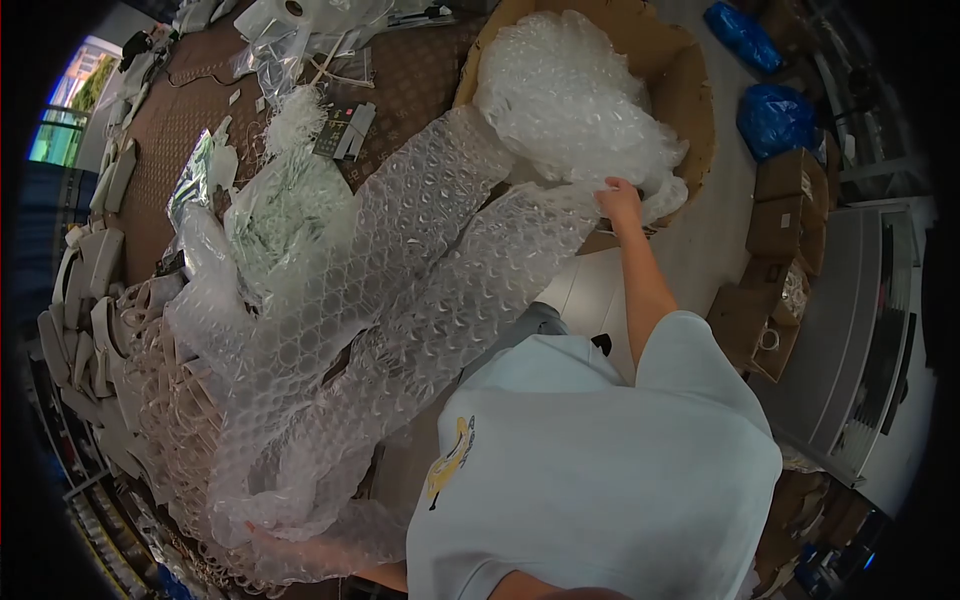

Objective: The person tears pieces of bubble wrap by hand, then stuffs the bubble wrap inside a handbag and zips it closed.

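A long sheet of clear bubble wrap (pixel 450 260) stretches diagonally from the cardboard box toward the lower left, doubled along part of its length. My right hand (pixel 620 203) is closed on its edge beside the box's near rim. At the lower left, my left hand (pixel 268 540) grips the other end; the plastic partly covers the fingers and blurs them. A large bunched heap of bubble wrap (pixel 565 95) fills much of the open cardboard box (pixel 688 95) and bulges over its side.
Left of the sheet lies a clear bag with shredded filling (pixel 290 215) on a brown patterned surface (pixel 165 120). Pale curved pieces (pixel 95 265) are piled along the far left edge. Blue bags (pixel 775 122) and smaller cardboard boxes (pixel 785 215) stand at the right.
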The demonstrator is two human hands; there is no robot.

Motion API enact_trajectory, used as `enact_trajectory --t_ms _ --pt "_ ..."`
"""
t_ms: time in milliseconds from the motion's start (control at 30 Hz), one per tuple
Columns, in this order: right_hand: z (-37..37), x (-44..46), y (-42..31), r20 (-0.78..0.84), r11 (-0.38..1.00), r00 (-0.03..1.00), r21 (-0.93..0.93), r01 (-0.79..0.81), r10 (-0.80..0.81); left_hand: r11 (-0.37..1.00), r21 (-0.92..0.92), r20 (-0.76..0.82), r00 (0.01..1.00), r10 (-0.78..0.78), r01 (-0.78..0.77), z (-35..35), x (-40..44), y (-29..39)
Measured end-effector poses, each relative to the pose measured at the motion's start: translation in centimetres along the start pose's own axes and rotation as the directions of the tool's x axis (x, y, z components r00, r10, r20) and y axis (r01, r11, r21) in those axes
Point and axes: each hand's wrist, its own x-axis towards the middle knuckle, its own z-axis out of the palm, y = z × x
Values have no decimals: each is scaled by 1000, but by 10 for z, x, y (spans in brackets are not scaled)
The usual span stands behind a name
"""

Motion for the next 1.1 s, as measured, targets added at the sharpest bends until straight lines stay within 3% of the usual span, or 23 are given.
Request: enact_trajectory --t_ms 67,133,167,200,233,267,300,333,400,433,500,533,600,633,700,833,900,933,967,1033,1100 --pt "-12 -22 -46 179 895 962 432 111 -206 1000 23 -12 1000 19 -18 -3 -2 2" --pt "-13 -75 -111 162 712 854 638 292 -495 998 48 -17 999 31 -30 -4 -2 5" --pt "-22 -120 -153 169 621 731 670 406 -661 998 59 -18 999 36 -35 2 10 7" --pt "-18 -159 -178 229 516 561 742 429 -795 997 74 -23 999 39 -38 16 0 -1" --pt "-28 -204 -199 182 312 306 834 456 -934 995 89 -32 998 45 -42 19 12 3" --pt "-28 -242 -212 27 36 32 944 327 -999 994 99 -45 997 57 -52 41 -25 -17" --pt "-36 -280 -220 -120 -141 -122 972 186 -985 992 111 -64 996 69 -61 30 2 -2" --pt "-44 -309 -220 -172 -191 -229 979 63 -958 990 123 -85 993 82 -72 21 -1 2" --pt "-42 -343 -209 -129 -84 -358 987 -138 -925 985 147 -137 985 108 -88 23 -15 -1" --pt "-38 -344 -206 -130 -76 -372 985 -154 -919 983 154 -166 979 121 -96 33 -35 -10" --pt "-27 -339 -193 137 102 -543 990 94 -828 981 165 -220 966 137 -101 11 -53 -4" --pt "-20 -339 -185 140 111 -553 990 86 -821 980 171 -242 960 141 -101 19 -60 -9" --pt "-9 -339 -172 327 373 -447 928 -15 -832 978 184 -285 947 150 -99 31 -64 -13" --pt "-6 -341 -170 332 381 -456 924 -18 -826 977 191 -304 940 154 -99 38 -70 -17" --pt "-2 -339 -169 519 432 -414 854 290 -748 973 208 -340 925 168 -101 48 -71 -19" --pt "-3 -337 -157 515 412 -462 856 312 -722 964 251 -419 888 190 -89 32 -58 -4" --pt "-18 -332 -155 531 335 -335 802 495 -778 960 269 -448 872 197 -79 40 -56 -5" --pt "-9 -326 -150 690 642 -232 724 253 -686 958 277 -462 864 200 -73 45 -53 -5" --pt "0 -316 -150 827 844 -183 535 -33 -531 956 287 -476 856 203 -68 45 -52 -4" --pt "2 -280 -155 824 803 153 567 -184 -546 951 305 -507 835 212 -56 41 -53 -1" --pt "-3 -224 -161 736 629 453 671 -393 -503 945 323 -539 811 227 -49 32 -45 6"
